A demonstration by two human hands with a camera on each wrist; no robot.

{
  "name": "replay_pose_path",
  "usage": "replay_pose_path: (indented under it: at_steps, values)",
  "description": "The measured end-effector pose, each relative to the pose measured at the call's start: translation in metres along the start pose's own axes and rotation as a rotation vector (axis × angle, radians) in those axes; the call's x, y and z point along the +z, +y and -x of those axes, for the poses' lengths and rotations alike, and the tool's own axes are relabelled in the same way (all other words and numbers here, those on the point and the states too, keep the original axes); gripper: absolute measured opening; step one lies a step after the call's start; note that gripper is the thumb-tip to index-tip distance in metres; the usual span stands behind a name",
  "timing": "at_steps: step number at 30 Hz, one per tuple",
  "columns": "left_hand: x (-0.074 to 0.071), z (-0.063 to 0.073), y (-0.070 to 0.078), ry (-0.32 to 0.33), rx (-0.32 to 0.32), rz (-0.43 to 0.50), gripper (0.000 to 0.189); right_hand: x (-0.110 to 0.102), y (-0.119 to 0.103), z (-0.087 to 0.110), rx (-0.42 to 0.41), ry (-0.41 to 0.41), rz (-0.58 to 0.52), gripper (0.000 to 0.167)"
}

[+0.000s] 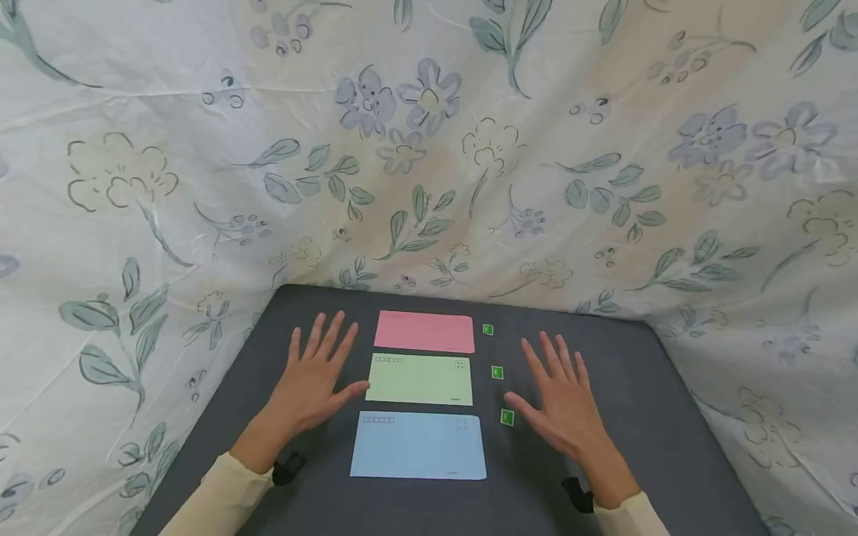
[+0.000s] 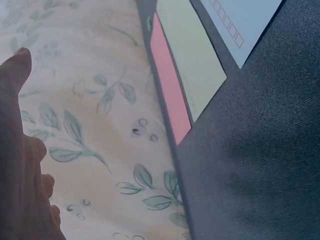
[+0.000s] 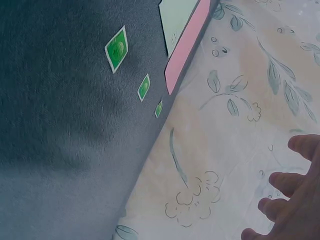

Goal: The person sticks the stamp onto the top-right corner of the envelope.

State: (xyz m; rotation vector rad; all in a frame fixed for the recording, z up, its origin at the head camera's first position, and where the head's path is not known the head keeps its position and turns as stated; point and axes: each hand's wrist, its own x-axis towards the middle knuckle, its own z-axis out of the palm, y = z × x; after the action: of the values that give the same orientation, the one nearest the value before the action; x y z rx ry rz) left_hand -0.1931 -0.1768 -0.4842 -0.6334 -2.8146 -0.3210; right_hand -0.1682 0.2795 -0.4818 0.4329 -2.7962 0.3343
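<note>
Three envelopes lie in a column on a dark table: a pink envelope (image 1: 424,332) at the back, a green envelope (image 1: 419,380) in the middle and a blue envelope (image 1: 418,445) in front. Right of them is a column of three small green stamps with white borders: a back stamp (image 1: 488,329), a middle stamp (image 1: 497,372) and a front stamp (image 1: 507,418). My left hand (image 1: 313,380) is spread left of the envelopes, its thumb tip overlapping the green one's edge in the head view. To the right of the stamps my right hand (image 1: 561,398) is spread too, holding nothing.
The dark table (image 1: 630,387) has its far edge just behind the pink envelope. A floral cloth (image 1: 429,164) hangs behind it and along both sides. Each wrist wears a black strap; the left strap (image 1: 290,469) shows beside a cream sleeve (image 1: 221,495).
</note>
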Motion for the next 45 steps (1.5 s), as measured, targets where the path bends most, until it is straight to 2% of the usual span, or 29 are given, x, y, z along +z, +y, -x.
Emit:
replay_pose_path:
  at_steps: [4, 8, 12, 16, 26, 29, 32, 38, 41, 45]
  values:
    - [0.008, 0.008, -0.001, 0.002, -0.019, 0.030, 0.099, 0.005, 0.001, 0.003, 0.011, 0.007, -0.048, 0.092]
    - [0.020, 0.016, 0.004, 0.011, -0.037, 0.078, 0.099, 0.009, 0.006, 0.008, 0.073, 0.005, -0.182, 0.085]
    - [0.030, 0.017, 0.020, 0.016, -0.015, 0.140, 0.096, 0.013, 0.015, 0.008, 0.177, -0.031, -0.348, 0.076]
    - [0.037, 0.017, 0.039, 0.003, 0.029, 0.192, 0.090, 0.020, 0.023, 0.008, 0.215, -0.078, -0.437, 0.065]
    - [0.054, 0.017, 0.066, -0.021, 0.102, 0.205, 0.082, 0.046, 0.040, 0.002, 0.288, -0.152, -0.427, 0.034]
    - [0.061, 0.018, 0.075, -0.075, 0.138, 0.195, 0.076, 0.050, 0.041, -0.004, 0.298, -0.187, -0.448, 0.022]
    - [0.071, 0.022, 0.085, -0.157, 0.174, 0.195, 0.073, 0.055, 0.041, -0.008, 0.309, -0.231, -0.449, 0.013]
    - [0.092, 0.034, 0.105, -0.284, 0.230, 0.243, 0.070, 0.071, 0.040, -0.009, 0.322, -0.260, -0.430, 0.007]
    - [0.099, 0.037, 0.114, -0.320, 0.264, 0.269, 0.069, 0.078, 0.041, -0.007, 0.331, -0.256, -0.428, 0.005]
    - [0.103, 0.040, 0.125, -0.328, 0.303, 0.283, 0.068, 0.082, 0.039, -0.007, 0.324, -0.253, -0.409, 0.005]
